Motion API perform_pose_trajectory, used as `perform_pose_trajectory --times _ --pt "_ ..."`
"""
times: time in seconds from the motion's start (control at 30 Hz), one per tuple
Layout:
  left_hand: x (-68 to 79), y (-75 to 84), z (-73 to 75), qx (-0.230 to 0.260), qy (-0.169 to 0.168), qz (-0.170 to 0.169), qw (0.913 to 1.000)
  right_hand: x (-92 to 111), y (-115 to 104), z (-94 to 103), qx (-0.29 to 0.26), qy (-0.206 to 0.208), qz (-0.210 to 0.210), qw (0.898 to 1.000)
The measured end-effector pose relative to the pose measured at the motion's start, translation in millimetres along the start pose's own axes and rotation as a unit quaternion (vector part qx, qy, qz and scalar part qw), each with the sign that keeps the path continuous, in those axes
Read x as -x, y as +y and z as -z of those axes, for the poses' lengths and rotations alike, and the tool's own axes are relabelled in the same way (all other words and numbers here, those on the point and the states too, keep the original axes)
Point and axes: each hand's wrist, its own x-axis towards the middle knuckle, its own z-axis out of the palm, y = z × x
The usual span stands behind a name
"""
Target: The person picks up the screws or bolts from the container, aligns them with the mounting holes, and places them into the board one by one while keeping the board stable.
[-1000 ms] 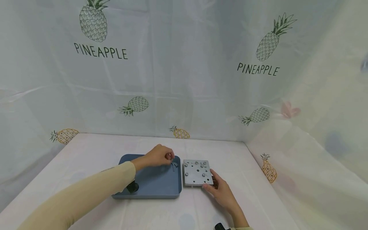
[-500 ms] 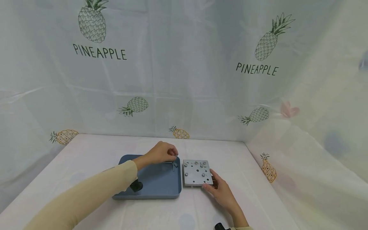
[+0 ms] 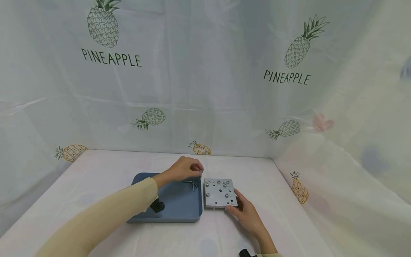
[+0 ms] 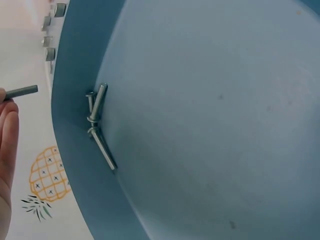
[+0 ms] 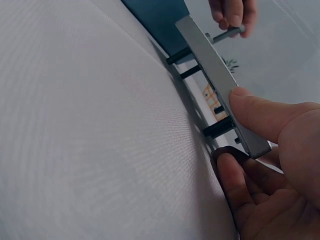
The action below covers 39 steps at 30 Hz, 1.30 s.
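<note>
My left hand pinches a bolt by its head end, with the shank pointing down, over the tray's back right corner. In the right wrist view that bolt shows beyond the plate's far end. My right hand grips the near right corner of a square metal plate, thumb on the edge and fingers underneath. Several bolts stand in the plate's holes, and other holes are bare. In the right wrist view bolt shanks poke out below the plate, which is raised off the cloth.
A shallow blue tray lies just left of the plate. Inside its right end, 3 loose bolts lie against the wall. White cloth covers the table, and a pineapple-print curtain hangs behind and at the sides.
My left hand has risen from the loose bolts in the tray and moved right, with a bolt now showing between its fingers. The right hand and plate stay put.
</note>
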Motion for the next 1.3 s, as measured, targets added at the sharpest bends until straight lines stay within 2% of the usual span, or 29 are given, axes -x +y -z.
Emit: perform_pose_trajectory --times 0.27,0.83,1.03,1.3 --pt "-10.7 0.5 -2.5 0.010 -0.012 -0.027 0.9995 -1.6 1.5 -0.8 -0.002 -0.001 -0.003 1.000" --pt "-25.1 8.9 -14.7 0.020 -0.030 -0.032 0.9988 -3.3 3.7 0.2 -0.005 -0.002 0.003 1.000" --pt "-26.0 7.7 -20.7 0.022 -0.046 -0.028 0.9983 -3.8 4.3 0.0 -0.004 -0.005 0.002 1.000" --pt "-25.9 6.0 -27.4 0.007 -0.046 -0.026 0.9986 -2.6 3.3 0.5 0.005 -0.005 0.003 1.000"
